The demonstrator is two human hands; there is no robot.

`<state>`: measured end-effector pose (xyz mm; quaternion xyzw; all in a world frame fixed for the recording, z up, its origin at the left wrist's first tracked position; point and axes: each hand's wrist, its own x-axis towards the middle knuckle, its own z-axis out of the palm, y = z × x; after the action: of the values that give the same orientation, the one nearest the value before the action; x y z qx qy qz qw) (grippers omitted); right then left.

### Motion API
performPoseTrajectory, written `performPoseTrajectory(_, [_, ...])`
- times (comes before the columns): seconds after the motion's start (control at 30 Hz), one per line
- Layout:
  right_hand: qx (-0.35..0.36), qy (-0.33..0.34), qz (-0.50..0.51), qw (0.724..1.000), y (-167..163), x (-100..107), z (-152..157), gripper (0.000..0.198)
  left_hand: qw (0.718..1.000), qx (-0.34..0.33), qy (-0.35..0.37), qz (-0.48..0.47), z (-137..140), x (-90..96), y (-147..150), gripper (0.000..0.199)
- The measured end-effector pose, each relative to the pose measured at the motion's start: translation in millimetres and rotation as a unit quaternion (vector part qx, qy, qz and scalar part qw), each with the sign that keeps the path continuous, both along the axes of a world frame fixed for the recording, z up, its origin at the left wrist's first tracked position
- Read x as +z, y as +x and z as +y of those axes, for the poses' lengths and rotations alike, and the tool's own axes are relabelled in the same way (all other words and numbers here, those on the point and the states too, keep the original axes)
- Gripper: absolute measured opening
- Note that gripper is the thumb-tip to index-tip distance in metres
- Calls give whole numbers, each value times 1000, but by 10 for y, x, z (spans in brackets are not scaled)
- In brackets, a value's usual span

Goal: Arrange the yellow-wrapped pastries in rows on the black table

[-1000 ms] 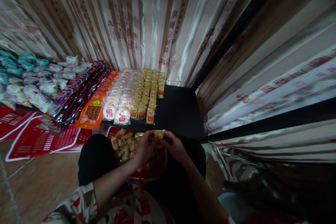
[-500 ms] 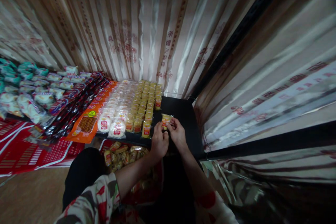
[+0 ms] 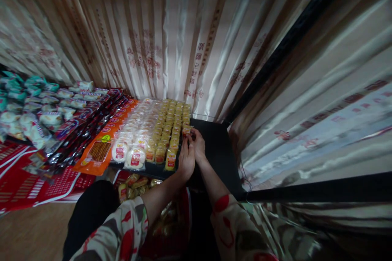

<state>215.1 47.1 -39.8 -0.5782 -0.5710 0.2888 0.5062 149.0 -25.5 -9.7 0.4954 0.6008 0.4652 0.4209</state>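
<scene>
A small yellow wrapped snack pack [image 3: 186,129] with a red label is at the fingertips of both hands, at the near end of the rightmost row. My left hand [image 3: 186,157] has its fingers drawn together behind the pack, touching it from the near side. On its right, my right hand [image 3: 198,144] pinches the pack's edge. Rows of matching yellow packs [image 3: 171,134] stand just left of the hands on the black tabletop [image 3: 216,147]. Part of the held pack is hidden by the fingers.
Left of the yellow rows lie round white wrapped cakes [image 3: 135,157], an orange snack bag [image 3: 99,149], dark shiny packs [image 3: 82,126] and teal packs [image 3: 14,85]. Below the table edge is a red container with loose yellow packs [image 3: 137,187]. Curtains [image 3: 171,36] hang behind; a black bar [image 3: 281,53] slants at right.
Both hands have carried the yellow snack pack forward and left, from the bare black tabletop to the near end of the rightmost row. The camera view has shifted slightly.
</scene>
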Motion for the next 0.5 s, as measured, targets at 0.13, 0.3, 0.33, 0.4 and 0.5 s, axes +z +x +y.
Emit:
performPoseTrajectory(0.13, [5, 1, -8, 1000, -29, -7, 35, 36, 1000, 1, -17, -12, 66, -26, -14, 47])
performPoseTrajectory(0.3, [11, 1, -7, 1000, -63, -44, 25, 41, 1000, 3, 0, -18, 123, -105, -47, 49])
performPoseTrajectory(0.33, [11, 1, -7, 1000, -71, -52, 15, 42, 1000, 3, 8, -19, 132, -124, -50, 49])
performPoseTrajectory(0.4, [10, 4, -11, 1000, -88, -69, -8, 43, 999, 13, 18, -25, 151, -165, -49, 47])
performPoseTrajectory(0.5, [4, 3, -13, 1000, -118, -99, -30, 43, 998, 32, 26, -41, 183, -230, -33, 42])
